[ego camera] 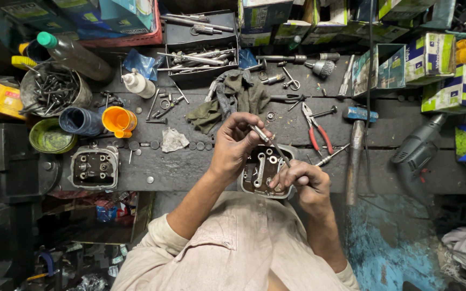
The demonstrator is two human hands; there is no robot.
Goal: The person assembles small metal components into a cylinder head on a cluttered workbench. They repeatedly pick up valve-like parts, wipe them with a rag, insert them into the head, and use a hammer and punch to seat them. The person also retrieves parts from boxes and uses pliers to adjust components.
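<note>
Head view looks straight down on a dark bench crowded with tools. At the centre of the frame the left hand pinches the upper end of a thin metal rod, its fingers closed on it. The rod slants down to the right into the right hand, whose fingers are curled tight round its lower end. Both hands work just above a cylinder head that sits at the near edge of the bench, partly hidden by the right hand. A second cylinder head lies well apart at the left of the frame. Just right of the hands are red pliers, a screwdriver and a hammer with a blue top. A grey drill lies at the right of the frame. Above the hands is a dark green rag, and above that a black tray of metal tools. In the upper left stand a can of nails, a green-capped bottle, a small white bottle, an orange funnel and a green tin. Cardboard boxes fill the upper right. The person's pale shirt shows at the bottom centre.
</note>
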